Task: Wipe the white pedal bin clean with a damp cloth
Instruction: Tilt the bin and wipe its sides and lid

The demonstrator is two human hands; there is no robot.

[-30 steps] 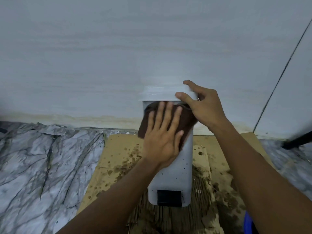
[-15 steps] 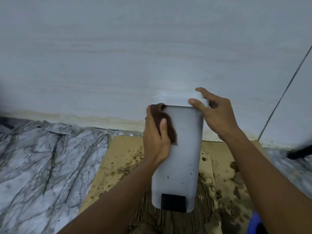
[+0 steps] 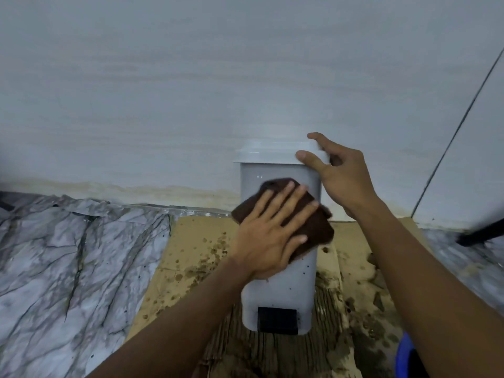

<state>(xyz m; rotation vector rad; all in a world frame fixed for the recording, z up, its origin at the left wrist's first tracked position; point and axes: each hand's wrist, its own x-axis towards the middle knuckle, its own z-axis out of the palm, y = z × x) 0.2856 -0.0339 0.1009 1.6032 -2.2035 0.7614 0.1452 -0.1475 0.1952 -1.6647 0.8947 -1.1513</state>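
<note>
The white pedal bin (image 3: 283, 296) stands upright on stained cardboard against the wall, its lid (image 3: 270, 154) down and its black pedal (image 3: 277, 320) facing me. A dark brown cloth (image 3: 313, 225) lies flat against the bin's front face. My left hand (image 3: 270, 236) presses on the cloth with its fingers spread. My right hand (image 3: 341, 173) grips the lid's right corner, thumb on the front rim. Small dark specks dot the lower front of the bin.
Brown cardboard (image 3: 191, 241) with dark splatter covers the floor under the bin. Marble-patterned sheeting (image 3: 68, 263) lies to the left. A blue object (image 3: 406, 356) shows at the lower right edge, and a black bar (image 3: 480, 233) sits at the right by the wall.
My left hand has brought the cloth from the bin's upper left edge back onto the front face, lower and flat. My right hand has stayed on the lid.
</note>
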